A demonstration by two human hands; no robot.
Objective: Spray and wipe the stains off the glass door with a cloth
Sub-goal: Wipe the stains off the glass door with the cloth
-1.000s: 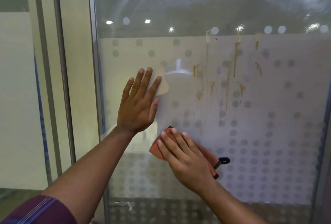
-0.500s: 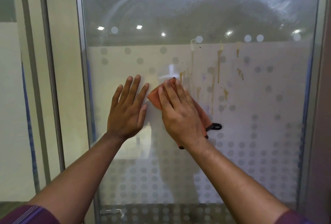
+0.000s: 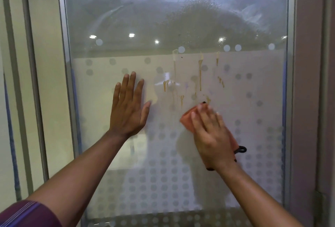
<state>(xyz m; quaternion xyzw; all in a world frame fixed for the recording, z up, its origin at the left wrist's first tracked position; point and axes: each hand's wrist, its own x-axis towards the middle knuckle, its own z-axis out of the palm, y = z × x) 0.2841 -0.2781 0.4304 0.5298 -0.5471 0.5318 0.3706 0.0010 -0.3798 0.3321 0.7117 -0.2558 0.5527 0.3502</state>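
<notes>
The glass door [image 3: 253, 118] fills the view, with a frosted dot pattern on its lower part and misty spray film higher up. Brown drip stains [image 3: 200, 74] run down its middle. My left hand [image 3: 128, 107] lies flat on the glass with fingers spread, left of the stains. My right hand [image 3: 211, 134] presses an orange cloth [image 3: 186, 119] against the glass just below the lowest stains. A black loop [image 3: 242, 149] of the cloth sticks out at the right of my wrist. No spray bottle is in view.
A metal frame [image 3: 62, 63] borders the glass on the left and another metal frame edge [image 3: 290, 99] on the right. A cream wall panel [image 3: 45, 81] stands left of the door. Ceiling lights reflect in the upper glass.
My right hand with the cloth swept up beside my left hand, then moved right and down to below the stains. My left hand stayed flat on the glass. The view tilted upward.
</notes>
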